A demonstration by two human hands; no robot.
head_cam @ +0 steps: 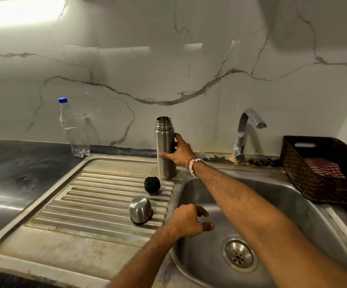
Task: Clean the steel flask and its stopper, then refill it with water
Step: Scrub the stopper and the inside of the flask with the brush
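A: Steel flask — where is it, and what surrounds it?

B: It stands at the far end of the ribbed draining board, at the corner by the basin. At about seven o'clock from it lies the black stopper, close by. Further along the same line sits the steel cup lid, mouth down on the ribs. A clear plastic bottle with a blue cap stands at nine o'clock, well apart. The tap is at three o'clock, its spout turned towards the right. A dark woven basket with a striped cloth rests beyond that.

A: Which way does it point?

B: Upright, long axis vertical, open mouth at twelve o'clock.

A: How does it look?

B: Brushed silver, a plain cylinder with a threaded neck, uncapped.

A: And the hands?

B: The right hand wraps the flask's body from the right, thumb in front and fingers behind. Beaded bands circle that wrist. The left hand hovers at the basin's edge, fingers loosely curled, holding nothing.
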